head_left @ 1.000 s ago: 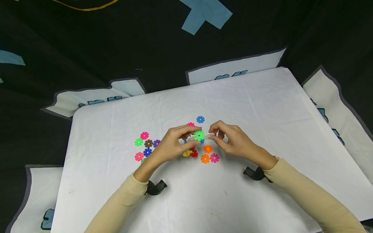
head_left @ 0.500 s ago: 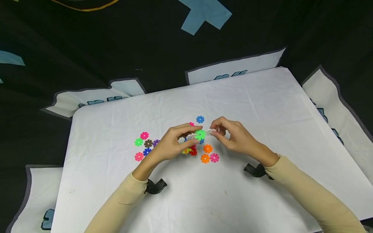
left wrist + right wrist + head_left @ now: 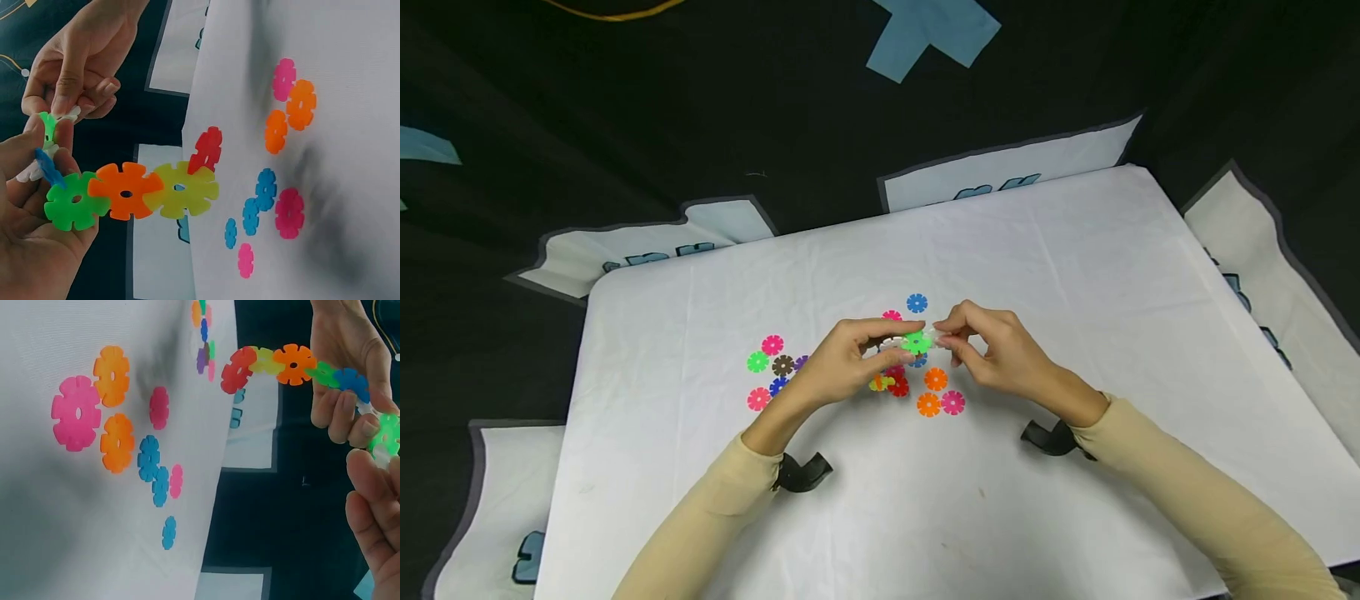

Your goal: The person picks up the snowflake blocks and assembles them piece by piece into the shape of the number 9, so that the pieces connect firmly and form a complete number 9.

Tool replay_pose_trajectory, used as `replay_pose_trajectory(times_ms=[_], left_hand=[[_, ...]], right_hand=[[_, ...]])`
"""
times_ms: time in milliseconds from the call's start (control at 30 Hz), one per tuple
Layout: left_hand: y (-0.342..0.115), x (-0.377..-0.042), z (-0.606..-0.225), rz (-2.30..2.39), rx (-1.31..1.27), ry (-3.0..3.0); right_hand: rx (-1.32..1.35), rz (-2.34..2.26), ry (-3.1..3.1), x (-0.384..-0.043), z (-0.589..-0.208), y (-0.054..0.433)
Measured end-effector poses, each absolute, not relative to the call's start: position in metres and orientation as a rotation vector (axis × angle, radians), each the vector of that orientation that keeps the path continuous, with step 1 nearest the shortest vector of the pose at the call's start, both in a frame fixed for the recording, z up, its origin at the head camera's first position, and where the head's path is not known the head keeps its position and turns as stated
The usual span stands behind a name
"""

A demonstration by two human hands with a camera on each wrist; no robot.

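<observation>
My left hand (image 3: 838, 367) holds a chain of interlocking snowflake discs above the table. From its free end the chain runs through a red disc (image 3: 238, 370), a yellow disc (image 3: 181, 189), an orange disc (image 3: 112, 203), a green disc (image 3: 65, 215) and a blue disc (image 3: 353, 383). A white disc (image 3: 29, 173) and a second green disc (image 3: 917, 342) follow, between my left thumb and fingers. My right hand (image 3: 1003, 350) pinches another white disc (image 3: 70, 114) right at that green disc's edge. Fingertips partly cover both white discs.
On the white-covered table (image 3: 880, 517) lie loose discs: orange discs (image 3: 928, 405), a pink disc (image 3: 952, 402) and a blue disc (image 3: 917, 303) near the hands. Farther left is another group with a brown disc (image 3: 782, 365). Dark cloth (image 3: 820, 100) hangs behind the table.
My right hand first drew slightly away with the white disc, then came back against the green disc. The green disc has tilted flatter. My left hand stays nearly in place, still holding the chain.
</observation>
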State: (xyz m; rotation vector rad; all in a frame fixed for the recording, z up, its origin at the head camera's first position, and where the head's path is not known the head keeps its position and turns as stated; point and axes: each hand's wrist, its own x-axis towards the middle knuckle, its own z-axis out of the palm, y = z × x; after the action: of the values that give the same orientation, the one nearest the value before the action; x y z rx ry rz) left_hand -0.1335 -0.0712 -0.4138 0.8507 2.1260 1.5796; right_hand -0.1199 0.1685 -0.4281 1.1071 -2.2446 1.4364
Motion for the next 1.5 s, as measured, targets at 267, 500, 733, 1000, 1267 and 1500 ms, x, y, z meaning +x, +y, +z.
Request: replay_pose_trajectory(times_ms=[267,500,733,1000,1267,1500], left_hand=[[-0.073,-0.139,-0.409,1.484,0.878,2.113],[-0.075,-0.139,-0.405,1.449,0.907,2.108],[-0.077,-0.138,-0.403,1.405,0.953,2.073],[-0.076,-0.139,-0.405,1.466,0.945,2.047],[-0.070,-0.135,-0.410,1.482,0.890,2.156],[-0.070,-0.133,-0.409,1.506,0.886,2.161]], right_hand=[[1.091,1.467,-2.227,-0.122,-0.431,0.170],[1.106,1.452,-2.208,-0.123,-0.431,0.170],[1.064,1.437,-2.220,-0.124,-0.430,0.173],[1.028,1.460,-2.262,-0.125,-0.430,0.174],[1.141,1.422,-2.184,-0.121,-0.433,0.171],[1.205,1.427,-2.106,-0.118,-0.434,0.164]])
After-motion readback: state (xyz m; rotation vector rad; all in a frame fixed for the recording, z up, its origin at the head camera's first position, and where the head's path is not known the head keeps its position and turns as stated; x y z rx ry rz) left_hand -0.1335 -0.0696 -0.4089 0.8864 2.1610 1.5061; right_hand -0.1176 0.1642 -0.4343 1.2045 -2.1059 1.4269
